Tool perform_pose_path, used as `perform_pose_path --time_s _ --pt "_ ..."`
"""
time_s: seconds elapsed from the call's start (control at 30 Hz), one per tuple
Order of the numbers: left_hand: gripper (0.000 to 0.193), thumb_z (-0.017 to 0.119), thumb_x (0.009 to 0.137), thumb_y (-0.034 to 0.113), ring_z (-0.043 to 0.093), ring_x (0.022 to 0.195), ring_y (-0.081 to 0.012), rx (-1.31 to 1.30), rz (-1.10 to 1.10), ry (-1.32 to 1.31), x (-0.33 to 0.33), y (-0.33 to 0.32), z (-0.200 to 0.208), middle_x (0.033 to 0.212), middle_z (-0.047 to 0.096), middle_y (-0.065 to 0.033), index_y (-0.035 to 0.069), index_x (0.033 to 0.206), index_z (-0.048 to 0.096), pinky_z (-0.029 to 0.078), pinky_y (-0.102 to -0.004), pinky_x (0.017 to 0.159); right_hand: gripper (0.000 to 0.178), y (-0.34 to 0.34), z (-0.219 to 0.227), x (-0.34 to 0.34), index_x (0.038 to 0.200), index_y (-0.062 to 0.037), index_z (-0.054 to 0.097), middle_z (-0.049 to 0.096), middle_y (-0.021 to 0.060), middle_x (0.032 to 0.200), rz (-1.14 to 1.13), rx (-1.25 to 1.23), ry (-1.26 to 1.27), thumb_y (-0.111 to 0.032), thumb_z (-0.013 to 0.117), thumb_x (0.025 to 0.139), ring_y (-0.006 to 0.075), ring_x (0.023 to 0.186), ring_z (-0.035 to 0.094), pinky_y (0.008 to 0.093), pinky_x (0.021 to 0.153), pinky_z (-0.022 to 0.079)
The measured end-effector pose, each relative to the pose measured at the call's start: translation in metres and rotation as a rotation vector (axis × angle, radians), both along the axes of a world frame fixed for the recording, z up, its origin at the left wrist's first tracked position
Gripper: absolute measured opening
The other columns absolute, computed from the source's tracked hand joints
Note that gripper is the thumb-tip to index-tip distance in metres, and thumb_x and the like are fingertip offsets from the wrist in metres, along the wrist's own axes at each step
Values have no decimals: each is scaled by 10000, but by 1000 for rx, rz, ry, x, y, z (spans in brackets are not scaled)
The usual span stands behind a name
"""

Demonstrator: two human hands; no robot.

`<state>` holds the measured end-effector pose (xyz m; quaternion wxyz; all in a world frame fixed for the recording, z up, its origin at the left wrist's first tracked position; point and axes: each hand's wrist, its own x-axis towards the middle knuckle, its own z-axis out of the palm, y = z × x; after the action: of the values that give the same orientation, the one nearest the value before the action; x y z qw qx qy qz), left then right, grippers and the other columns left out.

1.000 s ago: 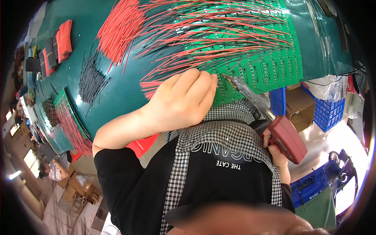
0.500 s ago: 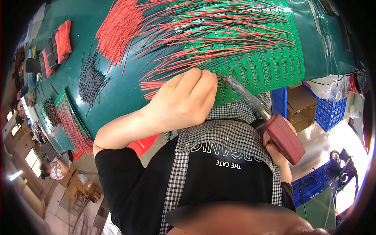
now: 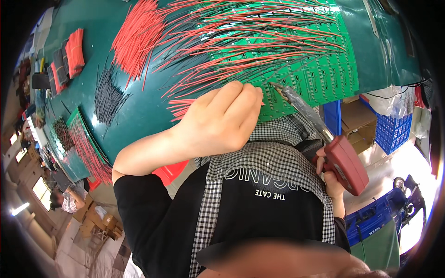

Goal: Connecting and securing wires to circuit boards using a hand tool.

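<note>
My left hand (image 3: 222, 116) is closed in a pinch at the near edge of a sheet of green circuit boards (image 3: 320, 81). A short end of red wire shows at its fingertips. More red wires (image 3: 178, 107) stick out to the left behind the hand; how many are in its grip is hidden. My right hand (image 3: 333, 183) is wrapped round the handle of a dark red soldering gun (image 3: 346, 164). The gun's long metal barrel points up and left, its tip over the boards, just right of my left fingertips. Rows of red and black wires (image 3: 259, 46) lie across the sheet.
On the green table (image 3: 153, 116) lie a loose pile of red wires (image 3: 136, 39), a pile of black wires (image 3: 109, 97) and banded bundles (image 3: 74, 53). Another wired board (image 3: 85, 139) is at the left. A blue crate (image 3: 394, 132) stands below right. Another person (image 3: 69, 199) is far left.
The soldering gun in my right hand has moved right, drawing its tip away from my left fingertips. My left hand has shifted slightly right and stays closed.
</note>
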<state>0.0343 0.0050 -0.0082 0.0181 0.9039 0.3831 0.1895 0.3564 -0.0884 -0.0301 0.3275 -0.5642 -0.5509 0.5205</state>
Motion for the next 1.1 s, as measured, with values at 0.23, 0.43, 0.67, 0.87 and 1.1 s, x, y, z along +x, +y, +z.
perform_pose_path --time_s 0.23,0.43,0.67,0.87,1.1 --pt "200 653 694 32 576 718 -194 91 -13 42 4 10 -7 839 563 -93 -54 873 635 491 -257 558 478 -2 -3 5 1110 19 614 638 187 1098 122 13 -190 -63 764 665 312 918 666 362 761 537" --pt "150 633 699 47 549 715 -170 147 -44 55 6 13 -8 810 540 -86 -56 807 617 461 -212 520 523 8 -5 6 1129 53 603 643 197 1101 165 87 -48 -174 773 690 312 907 676 363 751 544" --pt "162 623 684 45 552 721 -176 171 -28 116 8 10 -8 829 547 -103 -64 803 613 470 -214 522 507 4 0 -7 1125 77 590 667 137 849 -33 25 27 -85 714 661 216 705 669 290 636 523" --pt "175 626 689 50 549 718 -171 144 -20 108 6 10 -5 829 551 -99 -64 822 616 466 -215 518 476 20 19 -4 1114 72 594 665 139 855 7 -250 190 -73 702 673 215 708 668 287 634 524" --pt "176 628 692 49 551 711 -166 174 -24 127 6 9 -9 828 545 -94 -63 827 617 464 -212 512 631 15 -4 2 1167 83 550 652 199 1079 179 57 -79 -243 807 692 305 869 691 338 735 550"
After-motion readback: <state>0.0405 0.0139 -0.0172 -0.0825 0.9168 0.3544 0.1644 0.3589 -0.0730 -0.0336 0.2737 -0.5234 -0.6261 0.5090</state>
